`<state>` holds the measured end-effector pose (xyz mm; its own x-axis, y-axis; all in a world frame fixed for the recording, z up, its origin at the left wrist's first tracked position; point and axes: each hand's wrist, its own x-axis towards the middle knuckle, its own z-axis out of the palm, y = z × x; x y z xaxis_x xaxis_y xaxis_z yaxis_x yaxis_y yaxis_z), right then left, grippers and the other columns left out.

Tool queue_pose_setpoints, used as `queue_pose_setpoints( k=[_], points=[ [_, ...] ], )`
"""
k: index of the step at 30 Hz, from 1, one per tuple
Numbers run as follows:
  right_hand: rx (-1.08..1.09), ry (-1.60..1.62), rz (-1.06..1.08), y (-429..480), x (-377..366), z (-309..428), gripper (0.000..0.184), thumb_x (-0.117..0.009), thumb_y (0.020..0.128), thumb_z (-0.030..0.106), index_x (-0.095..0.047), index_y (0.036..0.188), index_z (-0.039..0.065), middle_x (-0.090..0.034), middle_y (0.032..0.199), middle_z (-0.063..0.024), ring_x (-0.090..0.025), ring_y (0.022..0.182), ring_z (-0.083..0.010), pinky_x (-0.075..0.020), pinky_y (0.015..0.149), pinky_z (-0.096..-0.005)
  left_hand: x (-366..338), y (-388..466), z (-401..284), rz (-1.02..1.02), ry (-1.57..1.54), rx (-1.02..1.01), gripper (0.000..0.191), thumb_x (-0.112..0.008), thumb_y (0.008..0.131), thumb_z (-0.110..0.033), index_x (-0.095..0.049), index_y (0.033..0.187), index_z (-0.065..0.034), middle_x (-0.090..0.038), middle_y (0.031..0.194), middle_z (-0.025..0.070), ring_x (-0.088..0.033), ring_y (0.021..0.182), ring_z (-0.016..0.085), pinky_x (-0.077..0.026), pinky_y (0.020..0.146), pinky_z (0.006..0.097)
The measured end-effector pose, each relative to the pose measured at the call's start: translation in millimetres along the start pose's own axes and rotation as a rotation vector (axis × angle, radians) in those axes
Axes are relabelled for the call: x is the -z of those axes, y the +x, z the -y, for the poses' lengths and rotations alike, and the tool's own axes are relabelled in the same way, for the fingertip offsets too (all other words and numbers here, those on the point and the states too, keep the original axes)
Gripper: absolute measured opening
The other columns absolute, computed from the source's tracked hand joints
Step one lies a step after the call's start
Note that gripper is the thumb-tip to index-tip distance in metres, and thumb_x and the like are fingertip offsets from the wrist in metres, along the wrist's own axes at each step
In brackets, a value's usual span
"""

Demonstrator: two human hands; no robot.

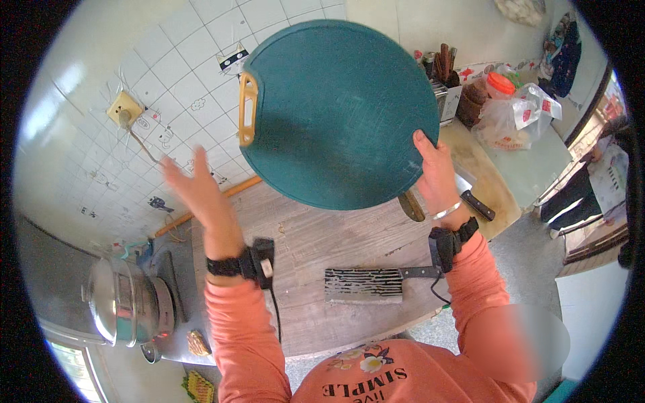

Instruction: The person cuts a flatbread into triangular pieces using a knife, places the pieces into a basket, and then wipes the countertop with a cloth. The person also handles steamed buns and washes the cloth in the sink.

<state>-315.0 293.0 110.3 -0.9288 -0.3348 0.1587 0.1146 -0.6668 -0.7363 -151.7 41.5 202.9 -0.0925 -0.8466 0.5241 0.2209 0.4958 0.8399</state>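
Note:
My right hand (434,174) grips the right edge of a round dark-green cutting board (347,111), thumb on its face. The board is held up over the wood-grain worktop (302,242), and a yellow handle (248,110) is set in its left side. My left hand (199,191), slightly blurred, is in the air left of the board, empty with fingers apart. A cleaver (364,285) with a streaked blade and black handle lies flat on the worktop below the board. From behind the board's lower edge sticks out a brown handle (411,205); whatever it belongs to is hidden.
Left stands a steel steamer pot (121,302). A cord plugs into the wall socket (124,110). Rightward, a black-handled knife (477,205) rests on a yellowish board (496,194), near plastic bags (504,126) and a utensil holder (448,103). Another person (574,194) is at the far right.

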Motion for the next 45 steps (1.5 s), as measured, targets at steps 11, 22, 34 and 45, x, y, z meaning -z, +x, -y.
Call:
queue_pose_setpoints(
  k=[11, 22, 34, 45],
  points=[
    [-0.048, 0.033, 0.085, 33.5, 15.7, -36.0, 0.037, -0.063, 0.079, 0.017, -0.051, 0.11, 0.002, -0.056, 0.106, -0.0053, -0.053, 0.092, -0.0169, -0.0428, 0.083, -0.0331, -17.0, -24.3, 76.0, 0.493, -0.835, 0.709, 0.04, -0.042, 0.091, -0.03, -0.043, 0.12, -0.0031, -0.046, 0.124, 0.0084, -0.043, 0.113, 0.022, -0.03, 0.097, 0.0376],
    [-0.108, -0.187, 0.17, -6.1, 68.5, 16.7, 0.038, -0.061, 0.081, 0.022, -0.053, 0.111, 0.0, -0.058, 0.104, -0.0051, -0.054, 0.091, -0.0146, -0.0438, 0.081, -0.0307, -40.3, -47.4, 64.8, 0.59, -0.666, 0.693, 0.038, -0.042, 0.091, -0.026, -0.044, 0.12, -0.0017, -0.047, 0.122, 0.0073, -0.043, 0.113, 0.019, -0.031, 0.096, 0.0353],
    [0.23, -0.019, -0.46, -172.7, 140.5, 133.8, 0.036, -0.05, 0.088, 0.023, -0.046, 0.117, 0.003, -0.054, 0.113, -0.0075, -0.055, 0.097, -0.0216, -0.0444, 0.085, -0.0372, 18.3, -162.9, 67.4, 0.969, 0.096, 0.281, 0.045, -0.058, 0.081, -0.024, -0.046, 0.117, 0.0007, -0.05, 0.116, 0.014, -0.047, 0.107, 0.025, -0.033, 0.093, 0.0368],
    [0.365, -0.119, -0.954, -367.0, 219.3, 188.2, 0.051, -0.041, 0.091, 0.03, -0.03, 0.129, -0.002, -0.037, 0.132, -0.0122, -0.041, 0.116, -0.0235, -0.0321, 0.098, -0.0359, 110.9, -339.1, 62.5, 1.304, 0.632, -0.435, 0.061, -0.063, 0.07, -0.032, -0.042, 0.119, -0.0026, -0.031, 0.132, 0.0176, -0.025, 0.124, 0.035, -0.017, 0.098, 0.0563]
  ],
)
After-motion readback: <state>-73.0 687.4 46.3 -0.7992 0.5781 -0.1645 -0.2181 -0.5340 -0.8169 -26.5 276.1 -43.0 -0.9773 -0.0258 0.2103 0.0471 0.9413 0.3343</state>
